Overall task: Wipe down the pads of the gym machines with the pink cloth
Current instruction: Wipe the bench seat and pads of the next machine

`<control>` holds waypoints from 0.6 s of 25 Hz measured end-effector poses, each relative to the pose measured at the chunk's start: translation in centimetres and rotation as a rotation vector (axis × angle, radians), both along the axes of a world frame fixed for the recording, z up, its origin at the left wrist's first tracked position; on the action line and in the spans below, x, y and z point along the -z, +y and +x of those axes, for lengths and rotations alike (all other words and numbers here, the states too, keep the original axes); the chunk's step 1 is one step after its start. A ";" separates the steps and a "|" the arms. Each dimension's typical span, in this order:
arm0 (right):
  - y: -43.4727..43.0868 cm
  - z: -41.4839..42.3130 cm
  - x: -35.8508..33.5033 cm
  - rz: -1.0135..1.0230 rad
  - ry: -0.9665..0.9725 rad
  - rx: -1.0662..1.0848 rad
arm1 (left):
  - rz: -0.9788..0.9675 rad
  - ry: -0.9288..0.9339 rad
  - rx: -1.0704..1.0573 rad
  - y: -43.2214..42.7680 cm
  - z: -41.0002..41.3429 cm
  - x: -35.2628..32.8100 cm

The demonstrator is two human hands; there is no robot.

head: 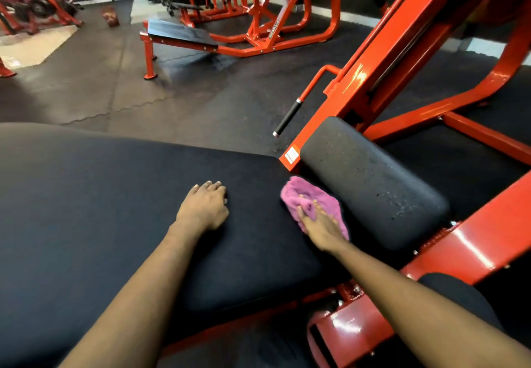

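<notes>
From the head camera, you are leaning over the large black back pad (115,209) of a red-framed machine (388,60). Your right hand (321,226) lies flat on the pink cloth (313,203), fingers stretched out and pressing it down rather than closing round it. The cloth sits bunched at the pad's right edge, just beside the smaller black side pad (373,183); whether it touches that pad you cannot tell from here. Your left hand (205,206) rests on the middle of the big pad, fingers loosely bent, holding nothing, apparently bracing you. The big pad looks evenly matt, with no wet streak to mark wiped from unwiped, so judge it as in progress, with the cloth working the right-hand margin. The side pad shows pale specks across its top, whether drops or wear is unclear, and it looks like your next surface. Beyond the rubber floor (143,94), a flat bench pad (181,32) and further red machines (258,8) stand well apart from you; those pads appear untouched, so most of the job probably lies ahead.
</notes>
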State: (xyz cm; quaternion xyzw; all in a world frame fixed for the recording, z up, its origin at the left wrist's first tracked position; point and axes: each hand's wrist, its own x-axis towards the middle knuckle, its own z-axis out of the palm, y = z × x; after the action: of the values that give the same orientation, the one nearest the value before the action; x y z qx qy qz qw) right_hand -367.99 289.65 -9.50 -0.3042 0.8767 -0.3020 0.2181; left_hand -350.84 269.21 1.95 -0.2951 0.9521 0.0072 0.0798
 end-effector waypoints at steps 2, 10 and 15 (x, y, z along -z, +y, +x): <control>2.2 -0.4 0.1 0.125 -0.065 0.140 | 0.005 -0.006 0.026 1.6 0.9 0.2; 2.8 12.4 -2.2 -0.109 0.127 -0.113 | 0.014 0.070 0.071 4.5 2.9 0.3; 7.0 9.3 1.4 -0.140 0.124 0.129 | -0.067 0.016 0.108 6.2 3.7 0.8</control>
State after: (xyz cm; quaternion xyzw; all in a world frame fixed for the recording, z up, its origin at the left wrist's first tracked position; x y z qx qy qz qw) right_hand -358.69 296.69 -10.92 -0.2796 0.8831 -0.3565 0.1220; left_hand -347.11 275.38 1.19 -0.2458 0.9669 -0.0267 0.0622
